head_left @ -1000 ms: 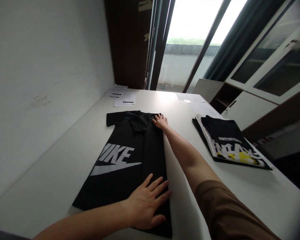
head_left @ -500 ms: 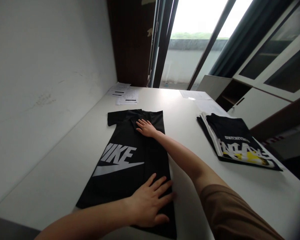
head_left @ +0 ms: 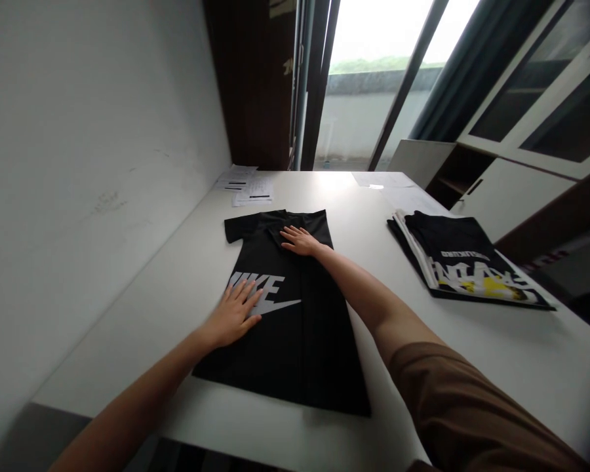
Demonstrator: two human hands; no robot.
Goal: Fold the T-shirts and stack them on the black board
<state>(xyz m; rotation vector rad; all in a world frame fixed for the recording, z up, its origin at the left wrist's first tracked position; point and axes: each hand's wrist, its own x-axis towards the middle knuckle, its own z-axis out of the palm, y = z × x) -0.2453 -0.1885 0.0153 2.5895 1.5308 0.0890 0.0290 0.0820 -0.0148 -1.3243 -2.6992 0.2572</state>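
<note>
A black T-shirt [head_left: 275, 354] with a grey printed logo lies on the white table [head_left: 142, 295], its collar end away from me. Its right side is folded over lengthwise, and one short sleeve sticks out at the upper left. My left hand [head_left: 236, 311] rests on the printed lettering, fingers spread, covering part of it. Farther up, near the collar, my right hand [head_left: 299, 241] lies flat on the folded layer, its fingers stretched out. Neither hand grips the cloth.
A stack of folded T-shirts [head_left: 467, 262], black and white, lies at the table's right side. Paper sheets [head_left: 253, 190] lie at the far left, and more papers [head_left: 388, 181] at the far right. A wall [head_left: 103, 131] borders the left edge; cabinets [head_left: 516, 196] stand beyond the right.
My left hand has moved from the shirt's lower right part up and left onto the lettering. My right hand stays near the collar. The shirt's lower hem now shows fully.
</note>
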